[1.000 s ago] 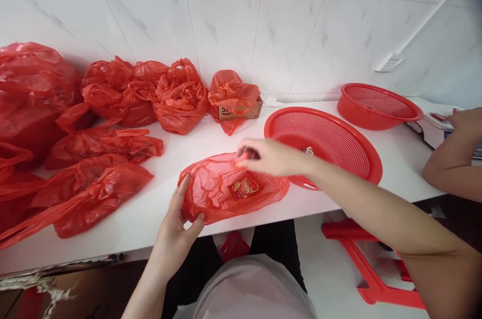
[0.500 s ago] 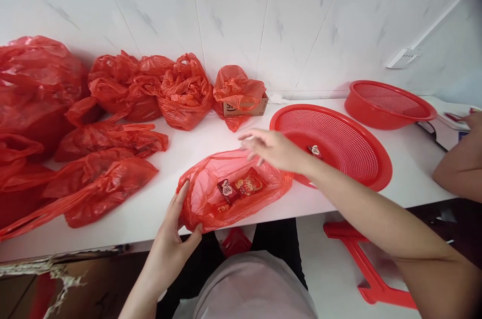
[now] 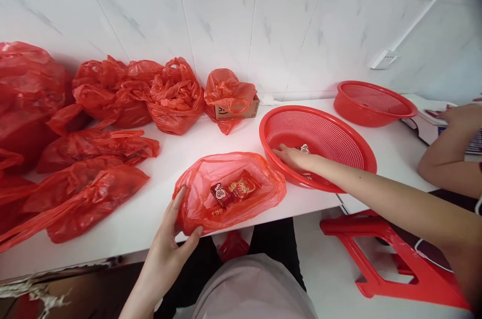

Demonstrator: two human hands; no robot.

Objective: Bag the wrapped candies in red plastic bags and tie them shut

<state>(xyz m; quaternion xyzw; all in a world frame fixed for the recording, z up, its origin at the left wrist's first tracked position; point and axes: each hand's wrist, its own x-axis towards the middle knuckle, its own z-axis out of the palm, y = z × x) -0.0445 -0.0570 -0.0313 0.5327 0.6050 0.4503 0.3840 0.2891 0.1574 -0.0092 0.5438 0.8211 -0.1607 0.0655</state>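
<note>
An open red plastic bag (image 3: 269, 193) lies near the table's front edge, its mouth spread. Inside are a dark red packet (image 3: 220, 193) and a brighter red packet (image 3: 244, 186). My left hand (image 3: 171, 226) grips the bag's left rim between thumb and fingers. To the right of the bag stands a large red perforated basket (image 3: 331, 133). My right hand (image 3: 295, 157) reaches down into its left side, beside a small dark packet (image 3: 304, 149); its fingertips are partly hidden, and whether they hold anything is unclear.
Several filled red bags (image 3: 176, 101) line the left and back of the table. A small carton (image 3: 237, 110) sits by the wall under another bag. Behind right is a second red basket (image 3: 372, 103). A person's hand (image 3: 463, 118) and arm are at far right, above a red stool (image 3: 376, 259).
My right hand has moved from above the open bag rightward into the large basket. My left hand still holds the bag rim. The view has shifted slightly to the right.
</note>
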